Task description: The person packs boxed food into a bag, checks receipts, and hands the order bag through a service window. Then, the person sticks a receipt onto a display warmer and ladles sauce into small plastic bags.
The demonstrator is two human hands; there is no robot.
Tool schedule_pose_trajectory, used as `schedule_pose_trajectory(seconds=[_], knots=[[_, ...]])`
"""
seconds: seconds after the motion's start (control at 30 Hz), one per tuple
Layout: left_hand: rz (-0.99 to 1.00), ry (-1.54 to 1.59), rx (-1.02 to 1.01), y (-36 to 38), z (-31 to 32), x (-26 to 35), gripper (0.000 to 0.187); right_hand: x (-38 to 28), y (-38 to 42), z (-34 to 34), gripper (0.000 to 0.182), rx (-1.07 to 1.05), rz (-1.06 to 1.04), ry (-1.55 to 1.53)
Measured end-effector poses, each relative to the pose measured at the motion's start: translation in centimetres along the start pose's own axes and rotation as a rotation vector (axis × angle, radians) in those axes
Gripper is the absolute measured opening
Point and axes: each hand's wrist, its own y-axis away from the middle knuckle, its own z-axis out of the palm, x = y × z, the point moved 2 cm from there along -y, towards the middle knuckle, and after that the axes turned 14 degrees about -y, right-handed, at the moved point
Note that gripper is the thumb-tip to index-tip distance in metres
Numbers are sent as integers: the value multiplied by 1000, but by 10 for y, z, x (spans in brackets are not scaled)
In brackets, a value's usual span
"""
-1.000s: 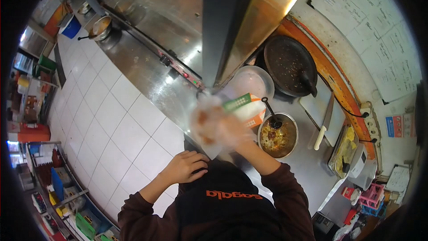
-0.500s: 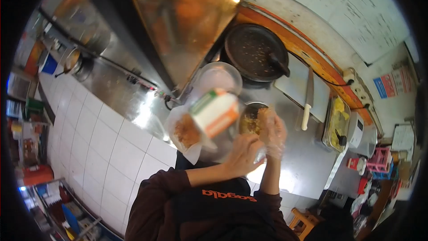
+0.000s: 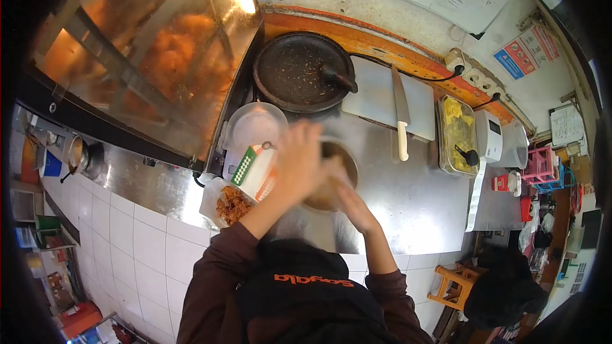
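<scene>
My left hand [image 3: 299, 160] is blurred above the left rim of a round metal bowl [image 3: 349, 159], beside a food box. Its fingers point away from me, too smeared to show a grip. At the bowl's near right side is my right hand [image 3: 356, 209], with its fingertips blurred and partly lost near the left hand. A pale blur lies between the hands; I cannot make out what it is. The white box [image 3: 256, 172] has green and orange printing and stands left of the bowl. Crispy fried food [image 3: 233, 205] lies on white paper at its near left. The hands cover part of the bowl.
A stone mortar [image 3: 296, 70] with a pestle [image 3: 339, 80] stands behind the bowl. To its right, a knife [image 3: 401, 111] lies across a white cutting board [image 3: 376, 99]. Further right are a container of yellow food [image 3: 456, 137] and a white device [image 3: 489, 134]. A lit glass cabinet [image 3: 159, 44] stands left.
My view has turned and the scene has shifted left. My left hand has moved from near the right wrist to the bowl's left side. The yellowish piece at my right hand no longer shows.
</scene>
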Motion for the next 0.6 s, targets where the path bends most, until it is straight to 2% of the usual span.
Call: schedule_pose_trajectory(seconds=[0.03,0.1,0.13,0.17,0.23,0.33,0.37,0.43,0.47,0.53,0.6], knots=[[1,-1,-2,1,-4,5,72,-2,-1,-2,53,38,2,-48],[107,5,-140,5,-8,19,71,1,-6,1,54,53,21,-75],[110,-83,-158,7,5,16,70,3,-10,2,54,66,38,-96],[107,-88,-155,6,25,7,70,5,-9,2,54,60,37,-97],[20,-375,52,0,48,-12,73,9,0,-1,49,70,-45,260],[84,-295,1,-2,35,-17,77,-6,23,-25,43,99,-9,210],[74,-300,0,1,21,-15,77,-6,25,-38,38,307,-15,245],[110,-135,-180,10,-14,-2,80,16,19,-68,26,636,-112,488],[132,-115,-129,20,-18,-3,79,23,15,-73,26,620,-119,490],[104,-58,-135,39,-53,-10,77,50,9,-74,19,402,187,-36],[70,-13,-129,56,-88,-26,75,67,6,-73,19,382,115,-86]])
